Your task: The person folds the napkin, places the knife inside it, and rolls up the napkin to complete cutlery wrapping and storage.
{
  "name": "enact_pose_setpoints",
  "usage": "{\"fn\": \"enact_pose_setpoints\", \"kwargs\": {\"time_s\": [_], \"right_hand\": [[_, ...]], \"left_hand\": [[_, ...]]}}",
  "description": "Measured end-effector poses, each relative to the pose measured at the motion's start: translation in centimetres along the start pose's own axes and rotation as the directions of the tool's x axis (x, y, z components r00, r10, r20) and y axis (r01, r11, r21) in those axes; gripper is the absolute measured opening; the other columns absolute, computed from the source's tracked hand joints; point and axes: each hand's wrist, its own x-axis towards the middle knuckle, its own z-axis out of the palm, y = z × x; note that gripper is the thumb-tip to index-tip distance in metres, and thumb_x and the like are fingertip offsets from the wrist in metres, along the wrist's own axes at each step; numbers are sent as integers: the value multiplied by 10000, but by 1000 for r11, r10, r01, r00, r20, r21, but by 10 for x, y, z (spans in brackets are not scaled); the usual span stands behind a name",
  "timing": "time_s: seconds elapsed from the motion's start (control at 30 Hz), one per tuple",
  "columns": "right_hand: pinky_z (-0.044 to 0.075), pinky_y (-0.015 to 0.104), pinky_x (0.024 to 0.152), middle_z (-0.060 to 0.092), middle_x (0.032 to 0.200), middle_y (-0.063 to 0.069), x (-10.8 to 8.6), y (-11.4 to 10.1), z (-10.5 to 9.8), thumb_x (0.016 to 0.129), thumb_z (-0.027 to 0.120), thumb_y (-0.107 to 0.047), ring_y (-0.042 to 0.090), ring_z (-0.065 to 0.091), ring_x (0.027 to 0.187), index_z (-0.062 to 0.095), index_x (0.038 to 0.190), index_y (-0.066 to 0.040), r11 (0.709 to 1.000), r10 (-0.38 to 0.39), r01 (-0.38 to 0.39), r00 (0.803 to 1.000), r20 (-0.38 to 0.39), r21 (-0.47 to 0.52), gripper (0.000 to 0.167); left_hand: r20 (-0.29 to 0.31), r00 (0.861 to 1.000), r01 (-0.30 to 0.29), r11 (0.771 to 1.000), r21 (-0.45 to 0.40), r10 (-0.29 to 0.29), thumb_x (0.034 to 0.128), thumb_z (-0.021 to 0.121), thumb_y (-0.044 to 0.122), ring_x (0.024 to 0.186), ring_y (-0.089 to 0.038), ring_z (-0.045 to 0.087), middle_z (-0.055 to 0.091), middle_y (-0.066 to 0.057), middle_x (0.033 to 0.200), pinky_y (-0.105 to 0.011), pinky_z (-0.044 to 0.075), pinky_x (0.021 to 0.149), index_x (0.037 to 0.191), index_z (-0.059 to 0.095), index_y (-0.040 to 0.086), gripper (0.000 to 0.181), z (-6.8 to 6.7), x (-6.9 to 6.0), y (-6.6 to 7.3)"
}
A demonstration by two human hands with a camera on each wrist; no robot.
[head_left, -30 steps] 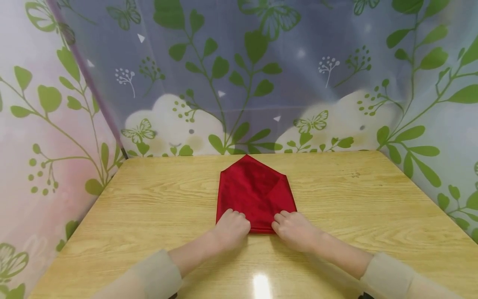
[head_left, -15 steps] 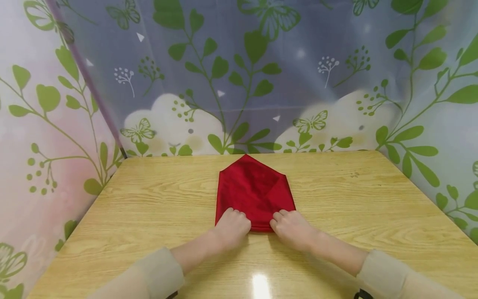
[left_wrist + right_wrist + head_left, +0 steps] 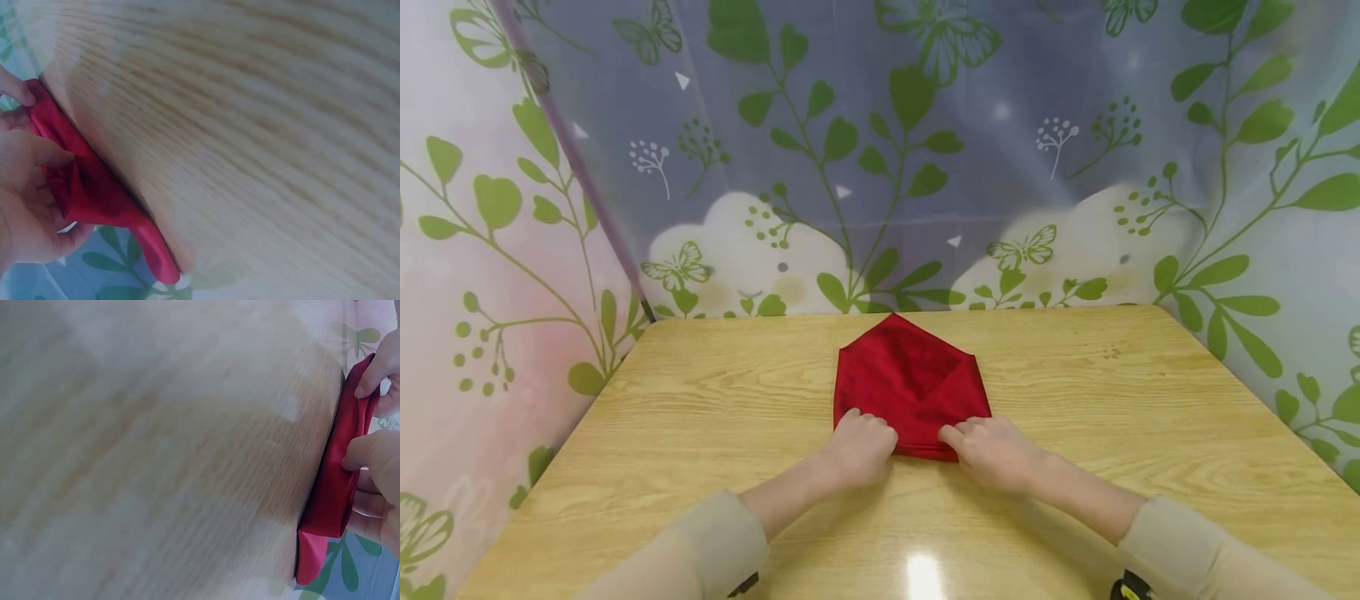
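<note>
A folded red cloth (image 3: 917, 375) lies on the table, its far end coming to a point and its near edge slightly raised. My left hand (image 3: 861, 448) grips the near edge on the left, and my right hand (image 3: 992, 454) grips it on the right. In the left wrist view the left hand (image 3: 31, 194) pinches the cloth (image 3: 100, 187) between thumb and curled fingers. The right wrist view has the right hand (image 3: 378, 481) pinching the rolled edge of the cloth (image 3: 334, 481) the same way.
The wooden table (image 3: 722, 375) extends on both sides of the cloth. Behind it hangs a blue curtain (image 3: 985, 150) printed with leaves, and patterned sheets (image 3: 467, 250) stand along the left and right sides.
Both hands have moved slightly away from the body with the near edge of the cloth, which sits a little farther forward. A fold on the cloth's top shows more sharply.
</note>
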Motion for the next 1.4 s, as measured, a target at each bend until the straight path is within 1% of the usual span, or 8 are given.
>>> {"fn": "enact_pose_setpoints", "kwargs": {"time_s": [0.17, 0.4, 0.5, 0.63, 0.77, 0.87, 1.23, 1.4], "right_hand": [[412, 213, 535, 539, 657, -17, 1, 4, 1, 729, 684, 1, 129, 507, 580, 583, 908, -78, 999, -40, 40, 999, 21, 26, 220], [424, 238, 593, 538, 688, -11, 3, 8, 0, 710, 695, 18, 134, 495, 613, 580, 921, -68, 997, -71, 70, 993, 92, 16, 256], [422, 247, 592, 533, 687, -12, 5, 9, 0, 690, 682, 30, 141, 495, 616, 571, 916, -77, 997, -75, 75, 992, 101, 11, 273], [423, 262, 597, 537, 688, -8, 7, 9, 0, 669, 664, 35, 154, 504, 627, 567, 920, -88, 998, -70, 68, 991, 115, 15, 295], [431, 274, 611, 545, 707, -3, 8, 8, -1, 659, 687, 16, 164, 517, 647, 564, 932, -92, 998, -56, 55, 990, 132, 12, 318], [440, 283, 634, 554, 733, 0, 8, 7, -1, 661, 714, -8, 170, 527, 667, 564, 947, -92, 999, -48, 48, 989, 141, 2, 334], [468, 302, 727, 596, 855, 23, 10, 11, -3, 699, 723, 2, 183, 564, 779, 583, 1049, -69, 997, -15, -1, 979, 203, 75, 383], [456, 292, 623, 528, 911, 34, 7, 6, 4, 741, 710, -34, 197, 518, 789, 540, 1075, -76, 997, -31, 38, 993, 117, -60, 377]], "left_hand": [[-57, 998, -13, 993, 116, 19, 716, 615, 65, 448, -103, 312, 321, 50, 476, -260, 255, 539, 605, 375, 142, 276, 5, -4, 3], [-175, 981, -18, 946, 324, 79, 713, 633, 121, 558, -147, 406, 404, 16, 552, -277, 299, 577, 594, 437, 144, 231, 12, -10, 10], [-161, 986, 5, 961, 276, 41, 698, 635, 109, 576, -149, 394, 393, 15, 561, -286, 295, 591, 553, 438, 150, 248, 8, -9, 9], [-86, 995, 58, 991, 119, -48, 683, 611, 59, 535, -129, 354, 352, 38, 518, -284, 273, 583, 493, 393, 161, 307, 3, -7, 6], [-6, 994, 112, 993, 27, -112, 696, 591, 40, 580, -136, 360, 360, 40, 551, -292, 278, 602, 498, 405, 163, 299, 0, -7, 5], [0, 993, 117, 992, 37, -117, 730, 599, 62, 629, -151, 371, 379, 27, 595, -305, 288, 625, 524, 431, 159, 283, 1, -8, 6], [-108, 993, 75, 979, 189, -55, 740, 635, 109, 556, -133, 405, 409, 30, 536, -321, 301, 620, 561, 455, 150, 257, 10, -2, 2], [-92, 992, 99, 980, 174, -83, 740, 640, 94, 559, -132, 423, 424, 37, 539, -322, 306, 622, 557, 476, 156, 253, 14, -2, 0]]}}
